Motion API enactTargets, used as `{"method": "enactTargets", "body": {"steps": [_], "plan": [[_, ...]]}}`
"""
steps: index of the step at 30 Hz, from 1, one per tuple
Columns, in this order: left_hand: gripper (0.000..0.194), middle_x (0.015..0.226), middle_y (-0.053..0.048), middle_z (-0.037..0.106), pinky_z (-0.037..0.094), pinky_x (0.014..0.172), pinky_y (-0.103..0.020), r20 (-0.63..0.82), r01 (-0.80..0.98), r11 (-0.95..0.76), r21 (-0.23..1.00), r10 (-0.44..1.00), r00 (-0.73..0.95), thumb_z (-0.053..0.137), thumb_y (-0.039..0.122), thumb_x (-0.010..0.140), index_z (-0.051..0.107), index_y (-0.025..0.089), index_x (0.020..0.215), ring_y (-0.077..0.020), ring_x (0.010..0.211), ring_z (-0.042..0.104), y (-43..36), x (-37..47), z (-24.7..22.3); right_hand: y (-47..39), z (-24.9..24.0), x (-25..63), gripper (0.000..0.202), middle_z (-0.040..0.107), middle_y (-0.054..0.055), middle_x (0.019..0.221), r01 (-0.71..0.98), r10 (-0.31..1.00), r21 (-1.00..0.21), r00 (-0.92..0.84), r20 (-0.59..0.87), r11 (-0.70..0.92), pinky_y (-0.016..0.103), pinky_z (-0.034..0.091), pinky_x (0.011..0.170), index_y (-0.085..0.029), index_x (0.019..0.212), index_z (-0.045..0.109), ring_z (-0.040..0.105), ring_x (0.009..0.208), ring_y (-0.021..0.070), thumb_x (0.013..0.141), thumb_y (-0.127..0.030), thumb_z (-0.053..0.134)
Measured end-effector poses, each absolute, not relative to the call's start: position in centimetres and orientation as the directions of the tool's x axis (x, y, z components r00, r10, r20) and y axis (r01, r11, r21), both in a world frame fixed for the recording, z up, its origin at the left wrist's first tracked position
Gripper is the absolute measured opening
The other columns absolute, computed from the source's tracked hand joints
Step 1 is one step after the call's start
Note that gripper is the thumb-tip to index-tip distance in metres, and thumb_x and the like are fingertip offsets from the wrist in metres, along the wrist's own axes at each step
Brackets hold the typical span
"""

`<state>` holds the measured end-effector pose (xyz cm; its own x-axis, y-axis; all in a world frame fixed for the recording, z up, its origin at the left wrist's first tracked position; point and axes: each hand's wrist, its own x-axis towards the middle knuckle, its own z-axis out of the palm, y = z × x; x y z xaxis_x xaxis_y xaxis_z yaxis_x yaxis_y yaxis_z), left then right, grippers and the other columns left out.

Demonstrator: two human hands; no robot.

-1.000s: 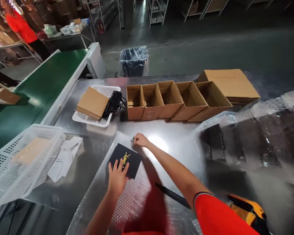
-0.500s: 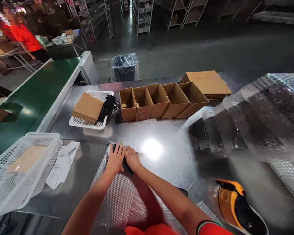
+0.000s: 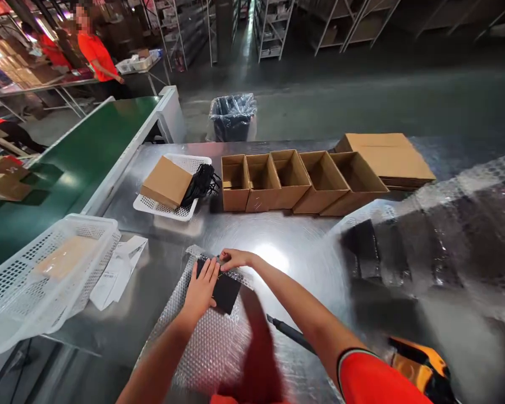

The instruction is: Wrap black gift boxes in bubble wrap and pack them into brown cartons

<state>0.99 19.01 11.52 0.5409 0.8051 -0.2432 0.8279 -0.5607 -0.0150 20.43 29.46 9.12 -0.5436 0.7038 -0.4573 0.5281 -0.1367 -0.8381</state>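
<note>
A flat black box [image 3: 226, 293] lies on a sheet of bubble wrap [image 3: 208, 342] on the metal table in front of me. My left hand [image 3: 202, 287] rests on the box's left part with its fingers laid flat. At the box's far edge, my right hand [image 3: 234, 258] has thumb and fingers closed on the edge of the bubble wrap; the fingertips are partly hidden. Under my right forearm a thin black rod-like handle [image 3: 289, 331] shows, its other end hidden.
Several open cardboard boxes [image 3: 263, 193] stand in a row, with flat cardboard [image 3: 389, 157] behind. White baskets [image 3: 63, 314] [image 3: 157, 212], papers [image 3: 116, 275], wrapped dark items [image 3: 364, 241] and an orange-black tape dispenser [image 3: 425, 359] surround me. A green conveyor [image 3: 84, 151] runs left; a person [image 3: 96, 56] stands beyond.
My right hand has shifted from beside the left hand to the box's far edge, and more of the black box shows. My view has turned a little left.
</note>
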Motion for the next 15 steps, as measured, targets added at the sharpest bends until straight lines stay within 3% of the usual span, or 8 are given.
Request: {"method": "enactTargets", "body": {"steps": [5,9,12,15], "plan": [[0.109,0.162,-0.01,0.007,0.008,0.12,-0.06,-0.192,0.823,-0.568,-0.012,0.809,0.555,0.073,0.045,0.074,0.006,0.017,0.155,-0.0284,0.15,0.002,17.3,-0.5,10.9,26.0,9.2,18.9,0.053,0.05,-0.008,0.074,0.54,0.746,-0.835,-0.51,-0.429,-0.111,0.022,0.037,0.057,-0.022,0.099,0.045,0.044,0.065,0.0113,0.056,-0.028,0.077],[0.102,0.162,-0.013,0.008,0.011,0.12,-0.059,-0.147,0.847,-0.532,0.005,0.837,0.526,0.069,0.044,0.079,0.007,0.016,0.155,-0.0288,0.15,0.002,15.1,-1.5,10.1,22.8,10.6,17.6,0.053,0.057,0.0,0.095,0.582,0.824,-0.813,-0.453,-0.34,-0.015,0.029,0.042,0.075,-0.022,0.109,0.048,0.052,0.087,0.0188,0.062,-0.026,0.072],[0.092,0.161,-0.015,0.015,0.015,0.12,-0.057,-0.116,0.865,-0.502,0.015,0.858,0.5,0.065,0.039,0.083,0.012,0.015,0.154,-0.0302,0.149,0.007,13.2,-2.1,9.0,20.7,11.6,16.3,0.051,0.058,0.006,0.115,0.656,0.873,-0.748,-0.418,-0.249,0.101,0.035,0.041,0.09,-0.024,0.115,0.053,0.053,0.104,0.0236,0.067,-0.023,0.068],[0.07,0.159,-0.016,0.026,0.02,0.12,-0.056,-0.04,0.882,-0.471,0.024,0.881,0.472,0.051,0.027,0.091,0.02,0.013,0.153,-0.0302,0.148,0.015,11.0,-2.6,7.4,18.4,12.2,14.7,0.049,0.057,0.008,0.121,0.75,0.903,-0.637,-0.382,-0.197,0.179,0.037,0.04,0.093,-0.025,0.118,0.058,0.053,0.109,0.0252,0.07,-0.022,0.067]]}}
